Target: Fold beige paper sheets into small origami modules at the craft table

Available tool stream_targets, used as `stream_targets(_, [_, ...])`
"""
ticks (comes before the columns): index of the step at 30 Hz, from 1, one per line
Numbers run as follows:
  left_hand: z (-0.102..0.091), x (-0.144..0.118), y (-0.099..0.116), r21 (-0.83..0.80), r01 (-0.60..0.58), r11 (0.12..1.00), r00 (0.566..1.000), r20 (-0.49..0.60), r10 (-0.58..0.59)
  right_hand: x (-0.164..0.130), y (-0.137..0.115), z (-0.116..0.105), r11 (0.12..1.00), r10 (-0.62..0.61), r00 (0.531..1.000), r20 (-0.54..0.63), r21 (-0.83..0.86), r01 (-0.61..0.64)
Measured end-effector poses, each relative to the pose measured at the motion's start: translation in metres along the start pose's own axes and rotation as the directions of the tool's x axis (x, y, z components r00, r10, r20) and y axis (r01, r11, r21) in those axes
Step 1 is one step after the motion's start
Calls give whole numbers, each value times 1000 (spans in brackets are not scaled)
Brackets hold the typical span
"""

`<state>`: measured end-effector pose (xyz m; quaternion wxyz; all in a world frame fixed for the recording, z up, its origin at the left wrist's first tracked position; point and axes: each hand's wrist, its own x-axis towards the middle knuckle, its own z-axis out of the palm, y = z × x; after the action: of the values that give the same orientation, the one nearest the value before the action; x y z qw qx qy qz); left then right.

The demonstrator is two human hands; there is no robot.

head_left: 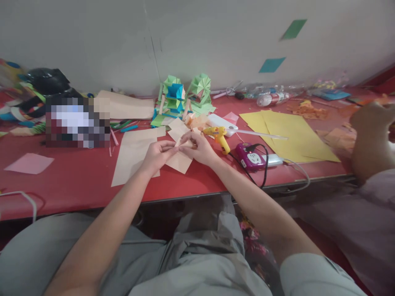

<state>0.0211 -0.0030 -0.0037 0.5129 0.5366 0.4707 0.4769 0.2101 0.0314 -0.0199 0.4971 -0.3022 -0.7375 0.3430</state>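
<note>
My left hand [159, 156] and my right hand [202, 150] meet above the middle of the red table. Fingers of both hands pinch a small piece of beige paper [186, 144], partly hidden by them; it looks folded. Under the hands lies a beige paper square [181, 163]. A larger beige sheet [128, 158] is flat to the left. Just right of my right hand rests a yellow hot glue gun [219, 137], with a clear glue stick [262, 135] reaching out from it.
Green and blue folded-paper models [175, 96] stand at the back. A purple power socket [251, 158] with cables sits near the front edge. Yellow sheets [293, 135] lie to the right, by another person's arm [370, 137]. Plastic bottles [273, 98] lie against the wall.
</note>
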Motion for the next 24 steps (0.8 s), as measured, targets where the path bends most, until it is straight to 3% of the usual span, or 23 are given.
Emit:
stream_targets(4, [0, 0, -1, -13, 2, 1000, 999, -48, -3, 1, 3, 0, 962, 225, 972, -71, 172, -211])
stream_targets(7, [-1, 1, -2, -13, -8, 1000, 996, -91, 7, 2, 4, -1, 910, 332, 943, -14, 270, -316])
stream_targets(10, [-1, 2, -4, -8, -16, 1000, 994, -112, 15, 2, 2, -1, 905, 348, 937, 20, 252, -342])
stream_targets(18, [-2, 5, -9, 27, -30, 999, 994, -107, 33, 1, -2, -3, 936, 331, 941, -77, 155, -316])
stream_targets(24, [-3, 5, -12, 26, -31, 999, 993, -114, 34, 2, -7, -4, 956, 291, 953, -78, 63, -287])
